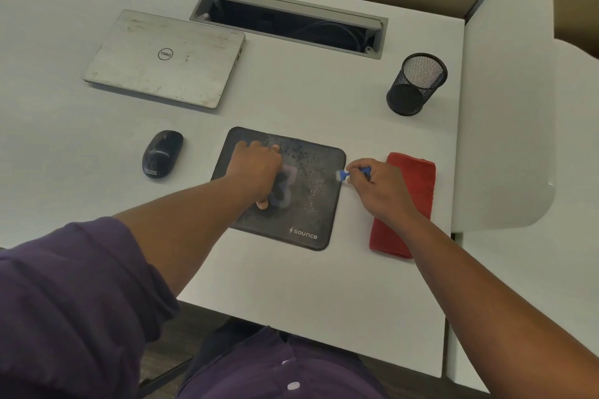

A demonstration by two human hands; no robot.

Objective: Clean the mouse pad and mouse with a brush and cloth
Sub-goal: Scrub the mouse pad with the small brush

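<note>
Surface point(291, 100): a pale grey desk; I sit at its near edge, looking down over my purple sleeves.
Pad point(311, 178): a dark mouse pad, centre of the surface, specked with pale crumbs, thickest along its right half; a white logo sits in its near right corner.
Left hand point(257, 170): resting on the left half of the pad, palm down, pressing it flat. My fingers are partly hidden under the hand, so I cannot tell how far they curl; they hold nothing I can see.
Right hand point(376, 186): just right of the pad, my fingers curled tight around the brush.
Brush point(348, 174): small, with a blue handle and white bristles; the bristles point left and sit at the pad's right edge.
Cloth point(405, 204): red, folded into a long strip, lying right of the pad, partly under my right wrist.
Mouse point(162, 154): black, left of the pad and apart from it, lying on the surface.
Laptop point(165, 58): silver, lid closed, at the far left.
Cup point(416, 84): a black mesh pen cup, upright, at the far right.
Cable tray point(288, 21): a grey slot in the far surface, its flap open.
</note>
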